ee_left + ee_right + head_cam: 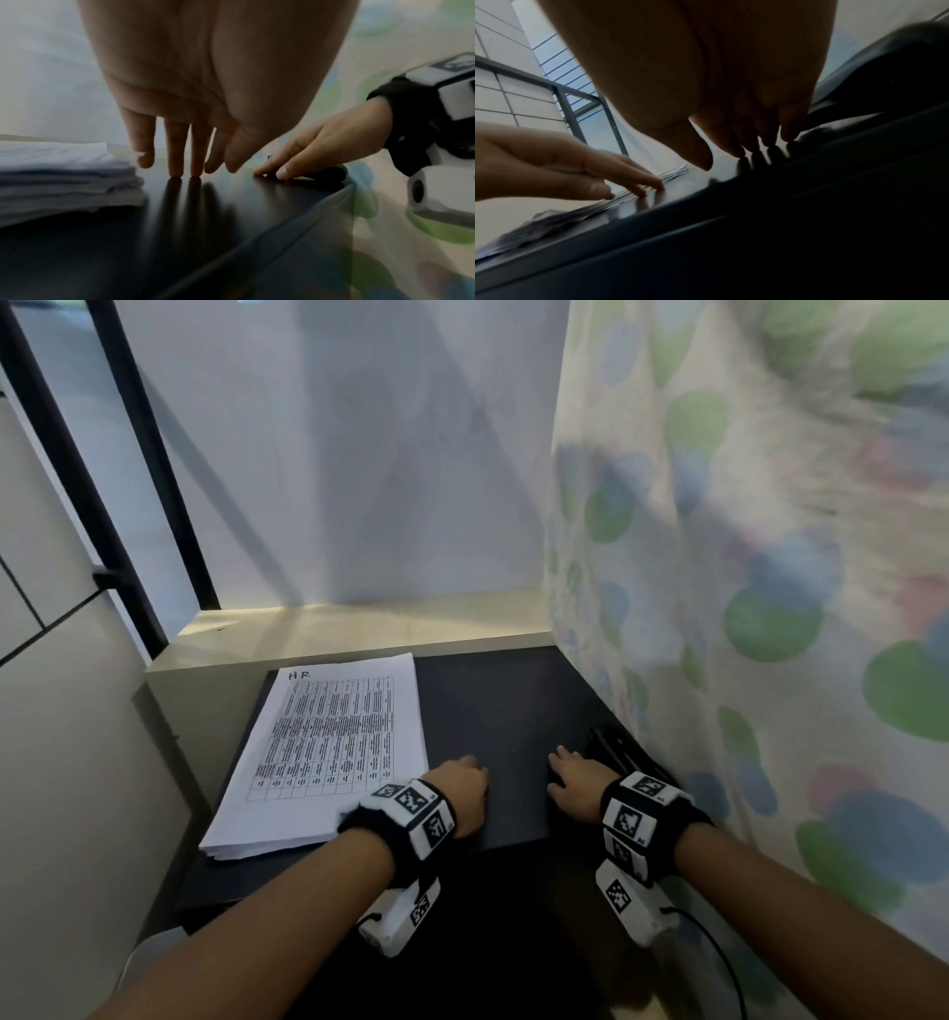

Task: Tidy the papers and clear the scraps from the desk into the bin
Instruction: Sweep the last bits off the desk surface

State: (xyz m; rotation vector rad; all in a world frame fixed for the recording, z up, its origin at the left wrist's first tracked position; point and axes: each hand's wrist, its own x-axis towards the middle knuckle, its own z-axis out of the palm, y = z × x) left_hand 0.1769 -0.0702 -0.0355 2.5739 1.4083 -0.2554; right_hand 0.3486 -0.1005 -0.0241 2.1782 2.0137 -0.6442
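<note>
A stack of papers (328,752) is seen on the left part of the black desk (493,711), at approx. 10 o'clock from the left hand (462,788). The top sheet is printed w/ a table and marked "HR" by hand. The stack's edges are roughly squared, w/ a few lower sheets sticking out at the near corner. In the left wrist view the stack (64,178) is shown as several layers, lying just beside the hand.

The left hand is held palm down, fingers straight and close together; fingertips (175,172) are pressed to the bare desk top, just right of the papers. Nothing is held by it.

The right hand (575,783) is placed at 3 o'clock from the left, apart from it, also palm down w/ fingers extended and slightly spread. Its fingertips (770,143) are touching the desk. Nothing is gripped. A dark object (616,752) is seen just beyond it at approx. 1 o'clock, at the desk's right edge; what it is cannot be told.

A curtain (744,557) w/ green and blue dots hangs along the desk's right side. A pale ledge (359,629) runs behind the desk at 12 o'clock. Wrist bands w/ printed markers are worn on both arms.

No scraps or bin can be made out in any view.
</note>
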